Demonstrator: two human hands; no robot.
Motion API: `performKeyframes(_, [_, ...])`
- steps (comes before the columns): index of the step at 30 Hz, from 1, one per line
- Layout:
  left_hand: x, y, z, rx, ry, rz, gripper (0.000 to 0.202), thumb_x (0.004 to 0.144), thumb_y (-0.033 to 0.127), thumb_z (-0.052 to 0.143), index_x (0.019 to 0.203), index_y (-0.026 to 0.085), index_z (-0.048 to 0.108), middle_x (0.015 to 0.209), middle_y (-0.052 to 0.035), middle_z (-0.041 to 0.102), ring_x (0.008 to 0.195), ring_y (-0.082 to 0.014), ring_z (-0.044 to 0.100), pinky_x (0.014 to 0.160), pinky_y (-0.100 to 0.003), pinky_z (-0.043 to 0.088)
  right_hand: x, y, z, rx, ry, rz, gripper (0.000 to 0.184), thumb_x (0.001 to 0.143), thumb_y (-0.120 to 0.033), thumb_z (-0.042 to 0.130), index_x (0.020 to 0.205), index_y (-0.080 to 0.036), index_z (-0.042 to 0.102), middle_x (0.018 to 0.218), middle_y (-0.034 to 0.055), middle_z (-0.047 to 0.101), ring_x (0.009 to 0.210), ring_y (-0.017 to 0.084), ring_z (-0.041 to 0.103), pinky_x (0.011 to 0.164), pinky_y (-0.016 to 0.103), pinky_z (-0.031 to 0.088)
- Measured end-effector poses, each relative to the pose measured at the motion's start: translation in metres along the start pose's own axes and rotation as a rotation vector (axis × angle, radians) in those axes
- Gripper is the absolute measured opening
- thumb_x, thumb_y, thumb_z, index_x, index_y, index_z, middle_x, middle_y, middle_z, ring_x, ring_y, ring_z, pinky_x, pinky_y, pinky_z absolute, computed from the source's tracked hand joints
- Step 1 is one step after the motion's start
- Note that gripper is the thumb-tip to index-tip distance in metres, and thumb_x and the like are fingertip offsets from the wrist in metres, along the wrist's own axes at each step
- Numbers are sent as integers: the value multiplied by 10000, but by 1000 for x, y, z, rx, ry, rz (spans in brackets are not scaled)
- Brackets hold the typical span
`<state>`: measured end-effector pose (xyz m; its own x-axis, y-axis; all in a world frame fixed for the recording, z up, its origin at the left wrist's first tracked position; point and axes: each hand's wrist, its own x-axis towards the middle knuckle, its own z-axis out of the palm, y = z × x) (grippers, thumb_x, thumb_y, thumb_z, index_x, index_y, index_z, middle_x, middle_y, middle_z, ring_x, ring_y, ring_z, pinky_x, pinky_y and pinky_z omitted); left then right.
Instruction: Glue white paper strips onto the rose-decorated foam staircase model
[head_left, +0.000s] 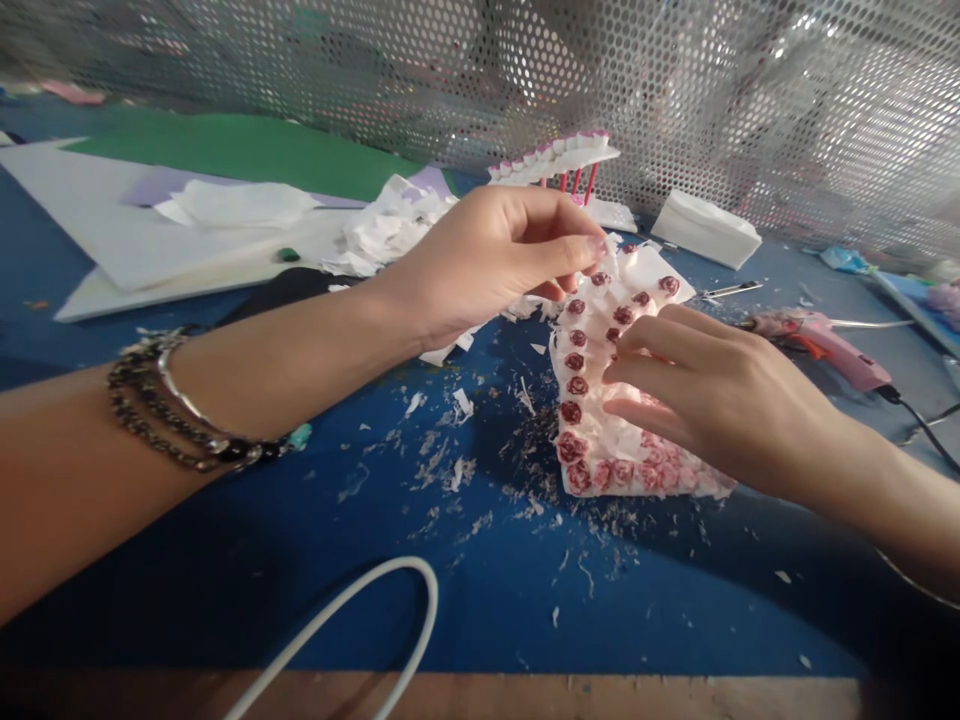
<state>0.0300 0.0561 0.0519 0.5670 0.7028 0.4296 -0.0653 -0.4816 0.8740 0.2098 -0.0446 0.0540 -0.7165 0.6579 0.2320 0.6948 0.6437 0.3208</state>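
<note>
A white board (556, 350) lies on the blue tabletop, edged with rows of small dark red and pink paper roses (576, 386). White crumpled paper fills part of its middle. My left hand (517, 245) is over the board's far left corner, with thumb and fingers pinched together. White paper shows by the thumb tip, but I cannot tell whether it is in the pinch. Above the right part of the board hovers my right hand (712, 385), fingers bent and apart, with nothing visible in them; it hides several roses.
A pink glue gun (840, 345) with a black cord lies right. Behind are crumpled white paper (390, 225), a small white structure on red posts (559, 155), a folded white paper (705, 228) and a perforated metal screen (420, 70). Paper scraps and a white cable (341, 600) lie nearer.
</note>
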Motion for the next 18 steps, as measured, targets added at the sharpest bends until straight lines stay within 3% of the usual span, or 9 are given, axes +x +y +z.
performKeyframes(11, [-5,9,3,59,13,-65,65,781,123,546,757,126,606,655,22,554,592,-27,503,567,-175,409,6,-5,0,-52,-72,30,244,853,-101,382,715,-140,580,779,56,556,680,120,446,595,255,330])
performKeyframes(18, [-3,9,3,51,12,-56,73,781,142,554,732,132,608,649,23,556,594,-35,502,581,-182,416,7,3,3,-32,71,67,225,883,-161,376,803,-160,587,822,48,551,754,128,463,685,275,369])
